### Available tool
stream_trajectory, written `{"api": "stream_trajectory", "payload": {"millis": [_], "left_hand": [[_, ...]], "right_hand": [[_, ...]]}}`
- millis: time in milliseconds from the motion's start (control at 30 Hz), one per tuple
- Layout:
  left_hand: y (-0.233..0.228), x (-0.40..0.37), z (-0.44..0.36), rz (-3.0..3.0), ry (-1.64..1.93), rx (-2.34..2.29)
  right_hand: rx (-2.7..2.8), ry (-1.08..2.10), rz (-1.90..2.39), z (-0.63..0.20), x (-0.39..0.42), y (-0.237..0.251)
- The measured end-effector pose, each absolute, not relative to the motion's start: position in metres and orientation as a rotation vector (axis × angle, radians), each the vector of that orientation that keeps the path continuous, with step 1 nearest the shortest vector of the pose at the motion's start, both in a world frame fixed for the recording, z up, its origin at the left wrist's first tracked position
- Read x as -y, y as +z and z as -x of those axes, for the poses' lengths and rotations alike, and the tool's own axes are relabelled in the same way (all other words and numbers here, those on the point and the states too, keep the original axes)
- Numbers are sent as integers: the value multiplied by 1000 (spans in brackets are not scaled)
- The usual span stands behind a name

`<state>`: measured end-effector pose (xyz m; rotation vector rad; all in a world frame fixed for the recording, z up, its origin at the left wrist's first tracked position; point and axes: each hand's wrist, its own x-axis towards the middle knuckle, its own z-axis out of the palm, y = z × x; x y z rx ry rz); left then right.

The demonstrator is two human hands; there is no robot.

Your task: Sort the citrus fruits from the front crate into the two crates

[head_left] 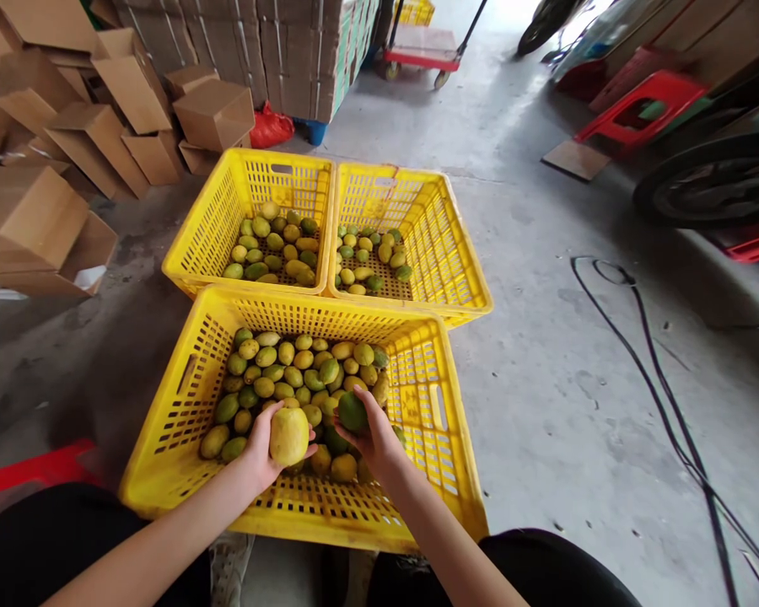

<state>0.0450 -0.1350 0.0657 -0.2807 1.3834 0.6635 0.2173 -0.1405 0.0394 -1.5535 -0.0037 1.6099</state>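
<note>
My left hand [267,451] is closed around a yellow lemon [289,436], held above the near crate. A dark green lemon [352,412] sits in my right hand [377,434], with the thumb over its side and the fingers curled beneath. Below both hands, the near yellow crate [465,472] holds many loose lemons [264,387], green to yellow. Its front wall runs under my forearms. My hands hide part of the fruit at the front.
Two more yellow crates, one back left [193,228] and one back right [455,244], hold fewer lemons. Cardboard boxes [120,80] pile up at the left. A black cable [654,362] lies on the right floor, below a red stool [661,97]. A trolley [423,52] stands behind.
</note>
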Motion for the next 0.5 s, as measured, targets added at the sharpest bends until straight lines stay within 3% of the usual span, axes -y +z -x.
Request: {"api": "stream_trajectory", "payload": {"millis": [233, 500], "left_hand": [[65, 138, -44, 121, 638, -1319], [62, 139, -48, 236, 620, -1409]], "right_hand": [[-257, 1443, 1614, -215, 129, 56], [-160, 1599, 1577, -217, 133, 50]]}}
